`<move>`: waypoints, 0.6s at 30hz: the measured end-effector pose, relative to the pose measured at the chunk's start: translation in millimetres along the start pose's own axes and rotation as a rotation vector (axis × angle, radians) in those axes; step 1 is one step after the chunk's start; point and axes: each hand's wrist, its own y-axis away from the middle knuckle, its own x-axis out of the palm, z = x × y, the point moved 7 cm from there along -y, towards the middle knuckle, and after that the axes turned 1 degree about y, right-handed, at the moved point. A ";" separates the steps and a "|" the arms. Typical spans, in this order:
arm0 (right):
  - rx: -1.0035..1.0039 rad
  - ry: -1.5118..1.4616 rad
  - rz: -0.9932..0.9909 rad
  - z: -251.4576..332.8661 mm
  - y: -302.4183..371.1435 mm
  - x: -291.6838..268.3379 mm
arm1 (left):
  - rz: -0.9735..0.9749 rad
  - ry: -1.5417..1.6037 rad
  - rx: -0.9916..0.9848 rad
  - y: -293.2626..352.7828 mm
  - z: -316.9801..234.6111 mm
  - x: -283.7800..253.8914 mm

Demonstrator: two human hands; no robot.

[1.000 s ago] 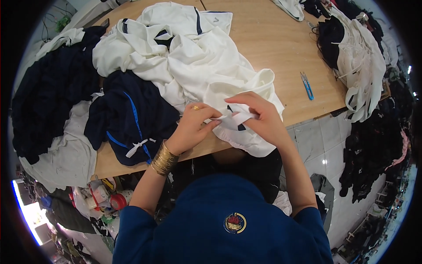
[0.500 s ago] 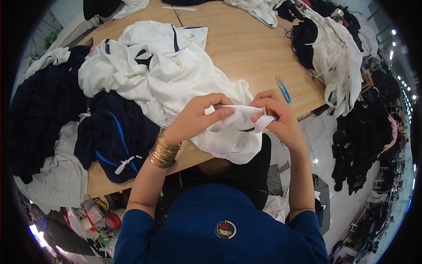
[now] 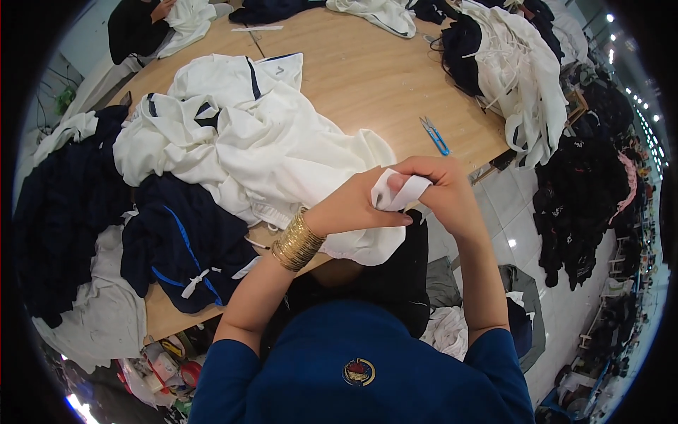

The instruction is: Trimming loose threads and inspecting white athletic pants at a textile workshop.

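Right now, judging by the hands, the step in hand is working a narrow white strip at the edge of a white garment, just right of the middle of the frame. The right hand has its fingers together on the strip's upper right end. The left hand lies against the bunched cloth from the lower left, one digit stretched out below the strip; its other fingers are hidden, so I cannot tell whether they pinch the fabric. So the strip sits between the two hands, crossing in front of a fingertip whose owner is hard to make out. Most of the garment spreads over the wooden table toward the upper left, while its lower end hangs below the left hand, past the table's edge. To my mind, the next move calls for a firm hold on the strip and a steady left hand, with the fold kept flat. Blue-handled snips lie apart, above the right hand; a navy garment rests at left.
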 end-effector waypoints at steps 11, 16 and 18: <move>0.102 -0.654 -0.246 -44.8 0.5 -24.2 | 0.047 -0.150 -0.042 9.0 14.1 -24.8; -0.053 -0.118 -0.380 -24.2 -18.6 -48.8 | -0.121 -0.001 -0.099 22.6 41.6 -37.1; 0.008 0.124 -0.426 -60.5 -40.3 -93.1 | -0.131 0.156 -0.072 19.1 45.0 -36.0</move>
